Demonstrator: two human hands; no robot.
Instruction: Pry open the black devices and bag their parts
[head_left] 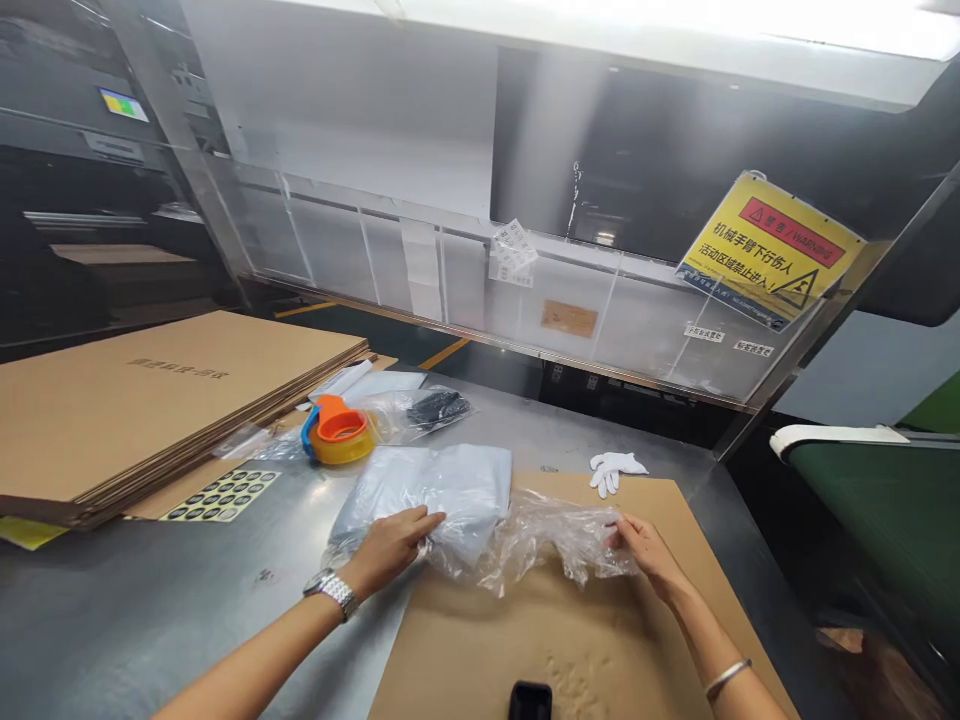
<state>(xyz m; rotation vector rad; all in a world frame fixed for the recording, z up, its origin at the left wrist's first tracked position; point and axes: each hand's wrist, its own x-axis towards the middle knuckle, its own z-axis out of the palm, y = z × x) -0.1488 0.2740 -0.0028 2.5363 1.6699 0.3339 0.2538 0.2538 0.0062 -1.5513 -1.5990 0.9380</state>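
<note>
A clear crumpled plastic bag point(540, 545) lies across the top of a brown cardboard sheet point(570, 630) on a grey metal table point(150, 600). My right hand point(645, 550) pinches the bag's right end. My left hand point(390, 545), with a metal watch at the wrist, has its fingers closed on the edge of a grey-white folded plastic-wrapped pack point(435, 490) that sits at the bag's left end.
A stack of flat cardboard sheets point(150, 400) fills the table's left. Near it are an orange tape dispenser point(337, 430), a sticker sheet point(221, 495), a bag holding something black point(435, 408) and white gloves point(613, 470). A clear guard with a yellow warning sign point(769, 250) stands behind. A black object point(530, 700) lies at the near edge.
</note>
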